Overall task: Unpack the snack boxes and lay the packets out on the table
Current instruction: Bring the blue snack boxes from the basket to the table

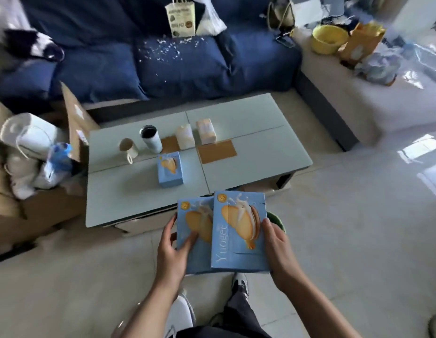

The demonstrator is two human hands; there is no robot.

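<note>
I see lots of bare table (256, 172) on the right side. On the left, a mug (128, 146), a tumbler (151, 139) and a blue box (170, 169) block the way.

boxes (239, 230): printed cardboard, smooth, showing a slight sheen | table (248, 172): smooth pale top, looking matt | floor (358, 228): glossy tiles, reflecting window light | sofa (144, 69): blue cloth, looking soft and matt | mats (217, 151): brown, looking like cork, matt

daylight from right | floor (373, 215) glare | edges warped, blurred
</note>
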